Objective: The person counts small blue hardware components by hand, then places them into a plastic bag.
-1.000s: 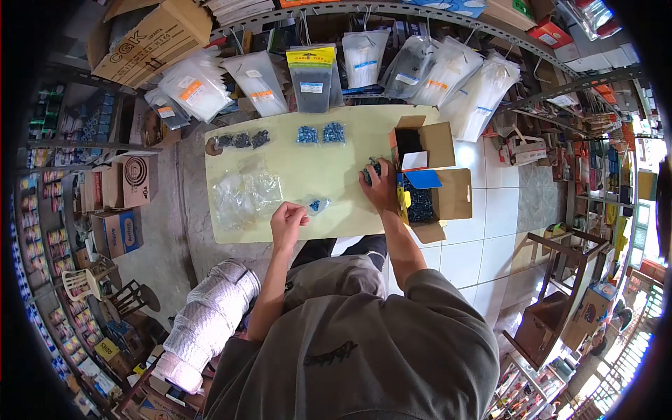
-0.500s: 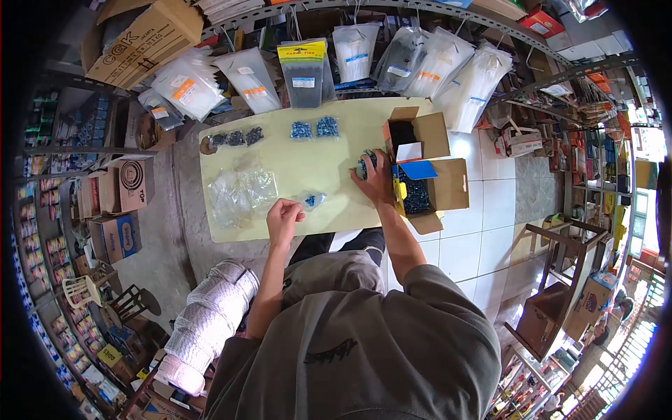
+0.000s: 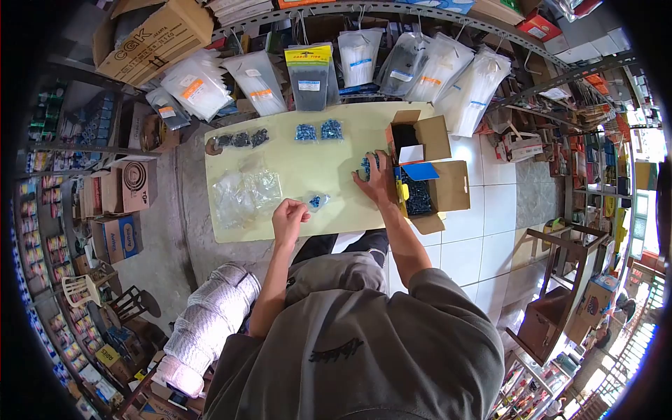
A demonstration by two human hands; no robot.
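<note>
Between the fingertips of my left hand is the edge of a small clear plastic bag. A few small blue pieces lie inside it. My right hand rests on the table beside the open boxes, thumb and fingers curled around a cluster of loose blue pieces. They are too small to tell their exact kind. At the far side of the table lie two filled bags of blue pieces, and to their left several bags of dark pieces. Flat clear bags are heaped left of my left hand.
An open carton of blue pieces and one with dark contents stand at the right of the pale table. Packs of cable ties hang from the shelf beyond. A large roll of white rope stands at lower left.
The whole view has shifted slightly. Both hands keep nearly the same places, the left still at the small bag and the right still at the blue pieces.
</note>
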